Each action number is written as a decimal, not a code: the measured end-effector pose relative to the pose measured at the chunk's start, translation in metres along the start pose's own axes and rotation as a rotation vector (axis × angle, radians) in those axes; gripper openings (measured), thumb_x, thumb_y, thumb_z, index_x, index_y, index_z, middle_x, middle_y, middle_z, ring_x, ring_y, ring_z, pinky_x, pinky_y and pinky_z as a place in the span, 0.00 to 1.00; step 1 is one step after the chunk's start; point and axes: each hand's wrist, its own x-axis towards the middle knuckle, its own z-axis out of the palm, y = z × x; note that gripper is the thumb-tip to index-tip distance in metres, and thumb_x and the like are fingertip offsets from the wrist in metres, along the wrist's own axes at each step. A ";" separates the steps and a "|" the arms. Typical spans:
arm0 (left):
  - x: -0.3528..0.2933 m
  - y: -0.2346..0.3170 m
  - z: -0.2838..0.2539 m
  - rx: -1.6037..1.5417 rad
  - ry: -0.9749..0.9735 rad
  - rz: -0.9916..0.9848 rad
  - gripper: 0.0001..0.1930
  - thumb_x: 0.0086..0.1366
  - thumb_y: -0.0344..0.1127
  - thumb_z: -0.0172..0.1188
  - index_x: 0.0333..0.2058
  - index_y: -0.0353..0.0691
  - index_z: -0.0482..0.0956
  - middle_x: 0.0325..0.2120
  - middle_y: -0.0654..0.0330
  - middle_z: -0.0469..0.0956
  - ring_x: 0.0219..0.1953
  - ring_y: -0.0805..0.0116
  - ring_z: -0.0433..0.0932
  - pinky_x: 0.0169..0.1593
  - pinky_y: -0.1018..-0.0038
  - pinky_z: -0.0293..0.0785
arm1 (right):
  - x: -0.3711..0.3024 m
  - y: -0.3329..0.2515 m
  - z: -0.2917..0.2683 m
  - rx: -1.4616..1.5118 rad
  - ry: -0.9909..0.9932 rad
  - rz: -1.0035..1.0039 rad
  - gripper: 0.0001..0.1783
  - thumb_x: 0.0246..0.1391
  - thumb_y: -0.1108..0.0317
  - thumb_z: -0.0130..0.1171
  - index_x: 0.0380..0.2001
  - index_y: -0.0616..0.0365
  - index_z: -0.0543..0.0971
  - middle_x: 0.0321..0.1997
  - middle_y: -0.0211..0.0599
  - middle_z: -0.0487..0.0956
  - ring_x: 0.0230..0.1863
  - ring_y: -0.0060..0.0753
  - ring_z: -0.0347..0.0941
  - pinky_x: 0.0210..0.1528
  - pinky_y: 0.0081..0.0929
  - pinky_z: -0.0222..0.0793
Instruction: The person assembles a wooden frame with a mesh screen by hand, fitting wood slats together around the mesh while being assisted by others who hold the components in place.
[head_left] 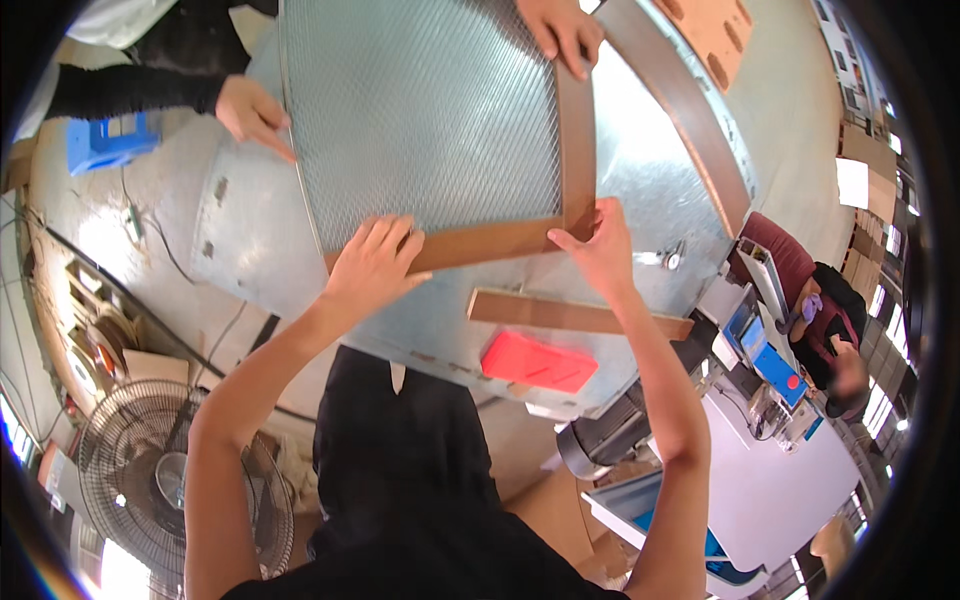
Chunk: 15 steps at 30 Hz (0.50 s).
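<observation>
A panel of silvery diamond-patterned mesh (430, 110) in a brown frame (480, 243) lies over the metal table. My left hand (375, 265) grips the frame's near strip towards its left end, fingers over the top and thumb along the near edge. At the near right corner, my right hand (603, 252) has its thumb on the frame and its fingers round the outer edge. Across from me, another person's hand (250, 112) touches the panel's left edge, and their other hand (562, 32) rests on the right strip.
A loose brown strip (570, 311) and a red block (540, 361) lie on the table's near side (420, 325). A long brown piece (690, 120) runs along the right. Around stand a floor fan (130, 470), a blue stool (110, 143) and a white side table (780, 480).
</observation>
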 end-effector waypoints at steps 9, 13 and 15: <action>0.026 -0.016 -0.033 0.053 0.176 0.255 0.36 0.63 0.54 0.70 0.66 0.48 0.75 0.72 0.66 0.63 0.76 0.48 0.54 0.79 0.45 0.52 | 0.000 -0.026 0.021 -0.057 0.272 -0.063 0.50 0.41 0.56 0.83 0.64 0.68 0.70 0.55 0.56 0.73 0.57 0.62 0.69 0.59 0.50 0.70; 0.017 -0.015 -0.030 0.089 0.147 0.238 0.36 0.63 0.55 0.69 0.67 0.48 0.74 0.72 0.65 0.64 0.76 0.48 0.55 0.79 0.45 0.52 | 0.003 -0.016 0.017 0.049 0.243 -0.111 0.49 0.43 0.55 0.82 0.63 0.67 0.70 0.55 0.59 0.72 0.58 0.64 0.67 0.60 0.50 0.69; 0.016 -0.017 -0.029 0.122 0.130 0.228 0.37 0.63 0.56 0.69 0.68 0.48 0.74 0.72 0.65 0.65 0.76 0.48 0.55 0.79 0.45 0.52 | 0.005 -0.013 0.015 0.056 0.265 -0.183 0.45 0.47 0.53 0.79 0.62 0.66 0.71 0.53 0.59 0.73 0.57 0.66 0.68 0.59 0.52 0.68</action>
